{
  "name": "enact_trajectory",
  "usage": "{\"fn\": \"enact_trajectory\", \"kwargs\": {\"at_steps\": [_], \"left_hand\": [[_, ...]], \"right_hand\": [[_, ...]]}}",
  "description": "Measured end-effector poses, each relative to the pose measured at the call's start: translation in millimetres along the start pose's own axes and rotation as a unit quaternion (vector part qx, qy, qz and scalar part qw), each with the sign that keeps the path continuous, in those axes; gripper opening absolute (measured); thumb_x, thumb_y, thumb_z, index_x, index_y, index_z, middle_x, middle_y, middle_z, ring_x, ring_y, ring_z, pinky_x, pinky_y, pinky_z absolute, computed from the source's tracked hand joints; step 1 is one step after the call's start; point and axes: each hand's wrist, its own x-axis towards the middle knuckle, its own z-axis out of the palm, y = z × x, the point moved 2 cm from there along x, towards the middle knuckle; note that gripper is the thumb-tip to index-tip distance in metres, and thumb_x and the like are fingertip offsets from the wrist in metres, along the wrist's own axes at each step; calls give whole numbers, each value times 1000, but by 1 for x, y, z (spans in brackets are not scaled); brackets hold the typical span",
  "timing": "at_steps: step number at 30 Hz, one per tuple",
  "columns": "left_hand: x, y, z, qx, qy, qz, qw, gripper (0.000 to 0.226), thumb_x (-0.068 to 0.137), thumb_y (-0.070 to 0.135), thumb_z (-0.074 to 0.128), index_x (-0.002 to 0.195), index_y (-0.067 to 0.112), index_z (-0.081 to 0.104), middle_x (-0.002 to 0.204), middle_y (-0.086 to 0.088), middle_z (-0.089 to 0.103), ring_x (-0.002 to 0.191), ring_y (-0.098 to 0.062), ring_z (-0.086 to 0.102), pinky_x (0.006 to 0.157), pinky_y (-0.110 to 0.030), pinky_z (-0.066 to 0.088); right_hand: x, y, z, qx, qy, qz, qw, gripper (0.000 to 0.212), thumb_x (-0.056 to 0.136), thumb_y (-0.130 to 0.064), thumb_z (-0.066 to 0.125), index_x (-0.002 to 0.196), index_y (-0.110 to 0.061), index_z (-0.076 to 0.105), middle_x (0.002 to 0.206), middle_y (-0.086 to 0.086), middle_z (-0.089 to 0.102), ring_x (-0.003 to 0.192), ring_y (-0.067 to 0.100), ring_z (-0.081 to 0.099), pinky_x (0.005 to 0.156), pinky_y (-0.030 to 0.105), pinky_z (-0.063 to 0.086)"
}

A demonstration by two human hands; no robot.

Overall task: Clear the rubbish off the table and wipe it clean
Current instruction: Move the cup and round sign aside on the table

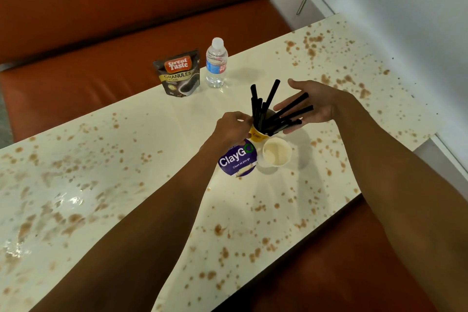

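Observation:
A yellow paper cup stands mid-table, stuffed with several black straws that fan out to the right. My left hand grips the cup's left rim with curled fingers. My right hand is spread open just right of the cup, its straight fingers behind the leaning straws. An empty white paper cup stands just in front of the yellow one. The cream table is spattered all over with brown stains and wet patches at the left.
A dark coffee granules pouch and a small water bottle stand near the far edge. A purple round "ClayGo" sticker lies on the table by the cups. Orange bench seats run along both long sides; a white wall is at right.

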Motion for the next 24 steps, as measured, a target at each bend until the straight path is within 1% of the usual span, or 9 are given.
{"fn": "enact_trajectory", "kwargs": {"at_steps": [2,5,6,11,14,16,19,21,24], "left_hand": [[1,-1,0,-3,4,2,1000,13,101,30,68,111,23,69,103,-8,78,89,-23,78,84,-43,66],[5,-3,-2,-3,16,-1,1000,13,100,32,71,110,25,67,102,-7,79,89,-23,78,84,-42,66],[6,-3,-4,-10,22,-4,1000,14,100,31,71,111,24,67,102,-8,79,90,-23,78,84,-42,66],[13,-1,-21,-28,49,-12,998,22,101,20,68,121,12,70,100,-10,77,95,-26,77,84,-43,66],[18,3,-34,-28,68,-7,997,18,103,15,64,119,12,70,104,-12,76,96,-27,77,80,-38,66],[22,5,-44,-29,84,-7,996,20,103,16,64,121,12,70,104,-12,76,95,-29,77,79,-38,66],[29,9,-58,-35,112,3,993,9,103,19,66,109,16,70,96,-10,77,93,-31,77,83,-43,65],[32,11,-66,-40,131,10,991,5,102,22,67,104,18,69,96,-9,77,92,-29,77,85,-45,65],[37,12,-75,-46,146,12,988,10,101,20,68,109,14,70,101,-12,77,93,-29,77,86,-47,65]], "right_hand": [[1,3,3,11,-7,1,1000,66,103,-49,59,117,14,71,122,33,70,113,49,70,97,64,56],[2,-1,9,19,-16,-8,1000,56,104,-39,59,121,13,69,119,30,72,103,41,75,82,53,65],[4,-3,11,21,-19,-12,1000,54,104,-37,59,121,13,69,119,30,73,104,41,75,83,53,65],[29,-14,19,25,-64,-1,998,48,101,-25,64,129,14,64,129,31,68,120,46,67,107,60,52],[44,-23,29,9,-97,-5,995,44,98,-19,69,128,12,63,133,28,67,127,43,64,111,58,49],[51,-32,41,0,-113,-17,993,34,91,-14,72,117,8,67,127,26,69,121,39,68,107,55,53],[62,-42,51,12,-109,-49,993,26,83,-5,72,106,7,72,125,28,70,113,42,71,91,51,63],[71,-47,57,17,-100,-65,993,20,94,2,60,110,8,71,129,32,67,113,46,70,83,47,65],[82,-54,64,17,-86,-78,993,27,103,5,48,106,7,74,130,33,66,117,49,67,87,47,64]]}}
